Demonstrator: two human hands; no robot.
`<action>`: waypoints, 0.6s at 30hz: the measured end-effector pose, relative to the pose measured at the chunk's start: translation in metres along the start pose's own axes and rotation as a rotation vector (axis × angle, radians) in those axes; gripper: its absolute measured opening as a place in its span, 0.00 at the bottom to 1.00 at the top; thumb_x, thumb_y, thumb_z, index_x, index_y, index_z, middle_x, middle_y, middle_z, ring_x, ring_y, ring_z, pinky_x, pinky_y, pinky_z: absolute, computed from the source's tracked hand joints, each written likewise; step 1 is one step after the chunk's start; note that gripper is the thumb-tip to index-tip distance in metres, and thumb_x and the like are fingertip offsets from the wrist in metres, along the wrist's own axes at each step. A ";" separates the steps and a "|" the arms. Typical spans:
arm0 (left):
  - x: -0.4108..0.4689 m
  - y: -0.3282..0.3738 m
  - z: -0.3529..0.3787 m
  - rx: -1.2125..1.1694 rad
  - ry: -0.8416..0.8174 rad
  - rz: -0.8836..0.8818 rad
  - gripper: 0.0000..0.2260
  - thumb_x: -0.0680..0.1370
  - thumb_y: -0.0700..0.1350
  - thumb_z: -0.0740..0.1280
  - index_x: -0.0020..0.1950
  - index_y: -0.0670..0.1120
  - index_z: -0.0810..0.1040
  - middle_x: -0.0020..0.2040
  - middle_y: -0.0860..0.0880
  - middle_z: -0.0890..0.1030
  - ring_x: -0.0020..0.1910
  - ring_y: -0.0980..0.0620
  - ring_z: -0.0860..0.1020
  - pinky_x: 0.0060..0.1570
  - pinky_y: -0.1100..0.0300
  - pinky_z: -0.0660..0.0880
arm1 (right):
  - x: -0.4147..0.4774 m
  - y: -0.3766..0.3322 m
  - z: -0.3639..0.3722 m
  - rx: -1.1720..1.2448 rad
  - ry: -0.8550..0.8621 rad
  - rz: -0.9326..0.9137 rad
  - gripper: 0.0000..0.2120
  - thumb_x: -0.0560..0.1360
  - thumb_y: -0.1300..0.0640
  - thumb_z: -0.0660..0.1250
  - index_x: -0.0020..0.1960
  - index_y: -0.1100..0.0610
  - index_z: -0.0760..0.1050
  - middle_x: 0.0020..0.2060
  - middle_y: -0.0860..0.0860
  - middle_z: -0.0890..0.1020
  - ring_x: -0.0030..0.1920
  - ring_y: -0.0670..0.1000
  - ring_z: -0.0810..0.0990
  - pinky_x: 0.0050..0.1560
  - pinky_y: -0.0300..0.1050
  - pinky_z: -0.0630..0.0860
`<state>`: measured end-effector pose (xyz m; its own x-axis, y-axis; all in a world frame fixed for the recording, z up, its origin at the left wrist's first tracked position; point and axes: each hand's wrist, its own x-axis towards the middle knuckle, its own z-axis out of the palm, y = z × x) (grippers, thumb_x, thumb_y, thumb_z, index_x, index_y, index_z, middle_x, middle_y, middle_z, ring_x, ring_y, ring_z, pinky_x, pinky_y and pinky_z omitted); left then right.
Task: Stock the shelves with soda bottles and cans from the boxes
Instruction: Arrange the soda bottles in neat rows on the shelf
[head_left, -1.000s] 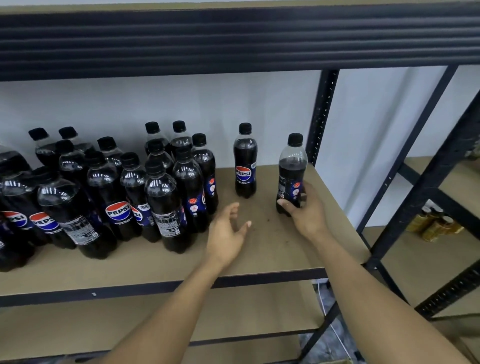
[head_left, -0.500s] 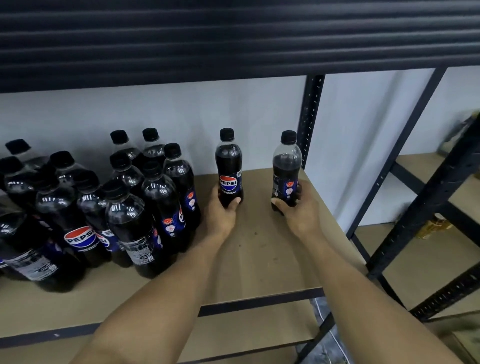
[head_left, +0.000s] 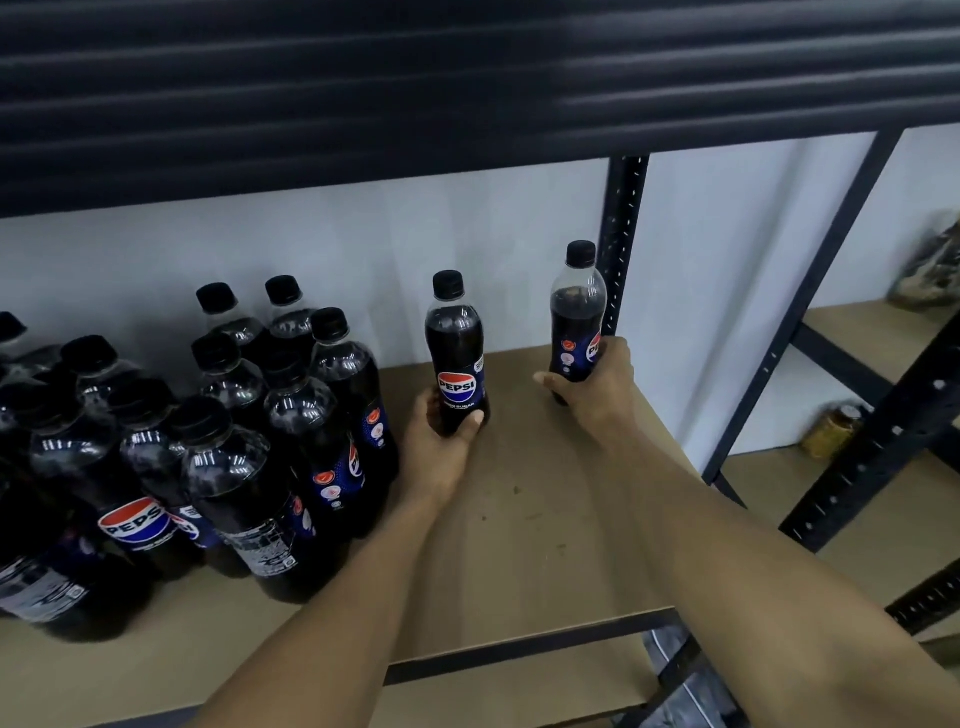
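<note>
Soda bottle A, logo forward, is clasped at its foot by the left grip, with the thumb across the front just under the label. Soda bottle B is clasped round its lower half by the right grip and stands near the black upright at the shelf's right end. Both bottles are upright and well apart from each other. Whether their bases rest on the shelf board or are held just clear of it cannot be told.

Just left of the left grip stands the stocked group of like bottles, packed close in several rows toward the wall.

Progress (a judgement from the layout alone): the left part of this shelf is filled. The right part is bare board apart from the two held bottles. These two want setting in line and letting go, and room is left for more. No box and no can is in view.

Beyond the upright, a neighbouring rack carries an amber jar on a lower level.
</note>
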<state>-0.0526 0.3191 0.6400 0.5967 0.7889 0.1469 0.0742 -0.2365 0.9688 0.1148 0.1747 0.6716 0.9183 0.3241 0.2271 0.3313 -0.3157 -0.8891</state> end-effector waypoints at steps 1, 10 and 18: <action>0.000 -0.001 -0.001 -0.040 -0.006 0.000 0.23 0.76 0.42 0.75 0.65 0.58 0.72 0.57 0.61 0.80 0.59 0.61 0.78 0.64 0.57 0.74 | -0.001 0.002 -0.002 0.007 -0.022 -0.001 0.36 0.59 0.34 0.81 0.57 0.39 0.63 0.50 0.35 0.74 0.50 0.38 0.77 0.53 0.47 0.78; 0.006 0.010 0.012 0.009 -0.033 0.046 0.28 0.76 0.39 0.74 0.73 0.50 0.71 0.59 0.58 0.78 0.59 0.61 0.77 0.60 0.68 0.71 | -0.011 0.013 -0.025 0.124 -0.233 -0.073 0.29 0.75 0.63 0.73 0.56 0.29 0.69 0.50 0.25 0.78 0.53 0.31 0.78 0.58 0.39 0.74; 0.025 0.016 0.052 -0.016 -0.049 0.052 0.26 0.72 0.39 0.77 0.66 0.52 0.73 0.57 0.57 0.80 0.60 0.56 0.79 0.62 0.59 0.74 | -0.024 0.009 -0.018 0.100 -0.062 -0.149 0.34 0.70 0.54 0.79 0.55 0.22 0.64 0.54 0.28 0.72 0.55 0.37 0.76 0.54 0.35 0.73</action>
<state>0.0051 0.3056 0.6486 0.6379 0.7469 0.1876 0.0293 -0.2670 0.9632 0.0994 0.1481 0.6657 0.8445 0.4162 0.3370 0.4366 -0.1706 -0.8834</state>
